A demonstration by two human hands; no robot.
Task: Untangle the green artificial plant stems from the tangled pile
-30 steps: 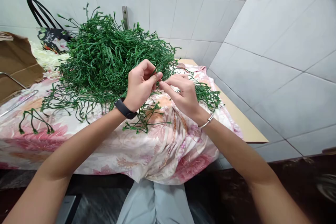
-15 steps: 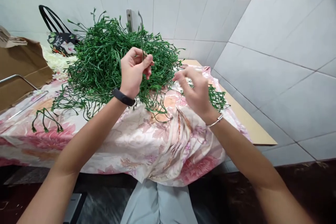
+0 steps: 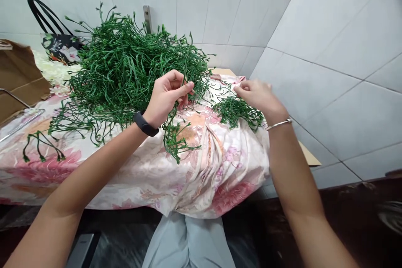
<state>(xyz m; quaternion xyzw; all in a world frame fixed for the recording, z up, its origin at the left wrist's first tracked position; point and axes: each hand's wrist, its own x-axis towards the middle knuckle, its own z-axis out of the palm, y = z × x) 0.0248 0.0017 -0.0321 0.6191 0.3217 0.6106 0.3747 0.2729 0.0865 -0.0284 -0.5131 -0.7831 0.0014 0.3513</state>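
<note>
A big tangled heap of green plastic plant stems (image 3: 125, 67) lies on a table covered with a pink floral cloth (image 3: 132, 163). My left hand (image 3: 168, 96), with a black band on the wrist, pinches one branched green stem (image 3: 174, 134) that hangs down over the cloth. My right hand (image 3: 259, 96), wearing a silver bangle, reaches over a smaller bunch of green stems (image 3: 237, 111) at the right of the table. Its fingers are blurred and turned away, so I cannot see whether they hold anything.
A brown cardboard box (image 3: 19, 75) and a metal rail (image 3: 19, 109) stand at the left. A black floral bag (image 3: 56, 44) and white artificial flowers (image 3: 53, 71) sit behind the heap. White tiled walls close in the back and right; the bare table corner (image 3: 309, 157) shows at right.
My left hand came down from its raised position, still pinching a stem. My right hand moved right and farther away, over the small bunch of stems.
</note>
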